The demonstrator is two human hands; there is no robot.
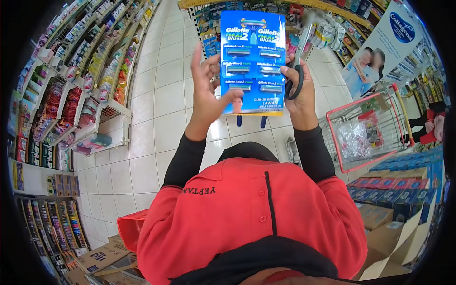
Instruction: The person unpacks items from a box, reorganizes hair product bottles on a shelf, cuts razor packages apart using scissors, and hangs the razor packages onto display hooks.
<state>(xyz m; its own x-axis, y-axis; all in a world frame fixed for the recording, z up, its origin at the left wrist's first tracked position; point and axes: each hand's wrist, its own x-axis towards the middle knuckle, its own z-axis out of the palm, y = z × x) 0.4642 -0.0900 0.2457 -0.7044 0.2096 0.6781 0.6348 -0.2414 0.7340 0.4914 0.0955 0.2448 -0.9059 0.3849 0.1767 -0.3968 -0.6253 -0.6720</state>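
The razor card point(252, 64) is held upright above the floor point(164, 104), apparently being positioned. Its right edge is pinched by the right hand point(301, 99), also closed round the scissors point(303, 47). The left hand point(209, 92) is spread, thumb over the front; its grip cannot be told. Steady support and guarded blades seem required next.
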